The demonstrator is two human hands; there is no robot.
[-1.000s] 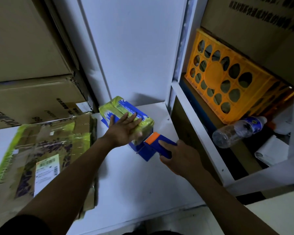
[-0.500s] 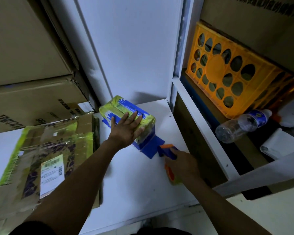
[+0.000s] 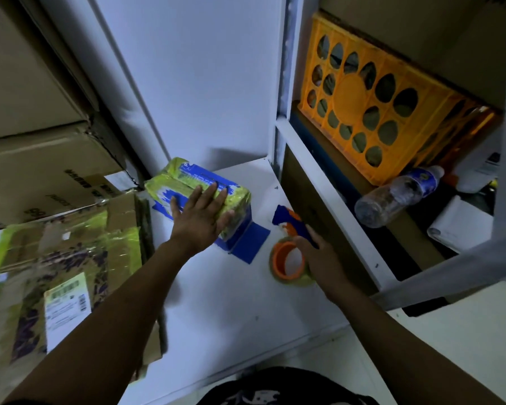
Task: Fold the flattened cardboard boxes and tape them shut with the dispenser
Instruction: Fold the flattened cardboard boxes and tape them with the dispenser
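Note:
A small blue box [image 3: 205, 188] wrapped in yellow-green tape stands on the white table [image 3: 216, 302] near the wall, with blue flaps spread at its base. My left hand [image 3: 200, 217] lies flat on its top, fingers spread. To its right, my right hand [image 3: 319, 255] grips the blue and orange tape dispenser [image 3: 289, 226], whose tape roll with an orange core rests on the table, apart from the box. A stack of flattened cardboard boxes [image 3: 62, 264] with yellow tape and a shipping label lies at the left.
Large brown cartons [image 3: 41, 171] are stacked at the back left. A white shelf frame [image 3: 327, 200] borders the table on the right; it holds an orange plastic crate [image 3: 371, 109], a lying plastic bottle [image 3: 398, 197] and white rolled paper [image 3: 459, 229].
My right hand has pulled the dispenser away from the box's end, to the right and toward me, and set its roll on the table. My left hand has stayed on the box.

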